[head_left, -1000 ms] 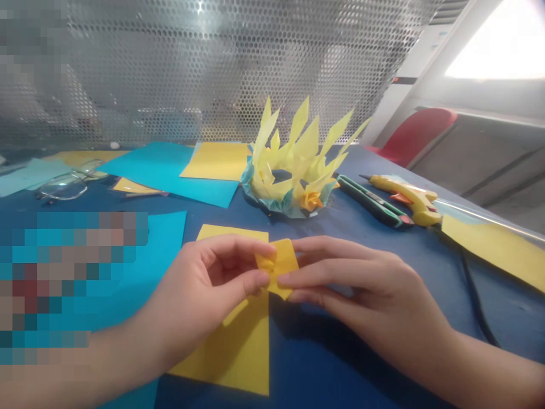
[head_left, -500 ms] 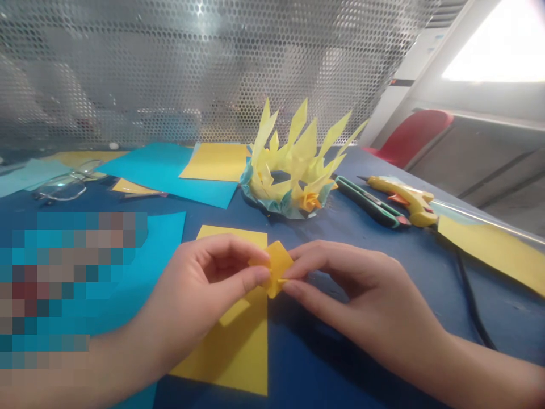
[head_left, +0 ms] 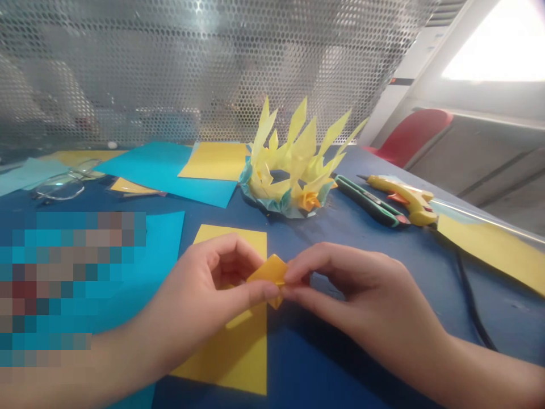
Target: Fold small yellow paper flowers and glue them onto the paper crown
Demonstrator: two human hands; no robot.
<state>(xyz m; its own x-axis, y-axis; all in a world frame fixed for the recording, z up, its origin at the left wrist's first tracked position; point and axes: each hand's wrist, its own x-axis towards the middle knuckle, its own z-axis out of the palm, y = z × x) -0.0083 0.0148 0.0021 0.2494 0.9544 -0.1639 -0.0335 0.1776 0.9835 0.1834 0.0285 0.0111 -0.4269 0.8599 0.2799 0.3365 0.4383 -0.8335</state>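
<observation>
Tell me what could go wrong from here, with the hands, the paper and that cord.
The small folded yellow paper is pinched by the left hand and right hand; uneven pressure might crease or tear it.
The dark cord runs close to the right forearm, so a sideways sweep could snag it, perhaps tugging the glue gun.

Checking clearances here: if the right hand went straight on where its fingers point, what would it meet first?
The right hand would first meet the folded yellow paper it pinches, then probably the left hand, though depth there is hard to judge.
</observation>
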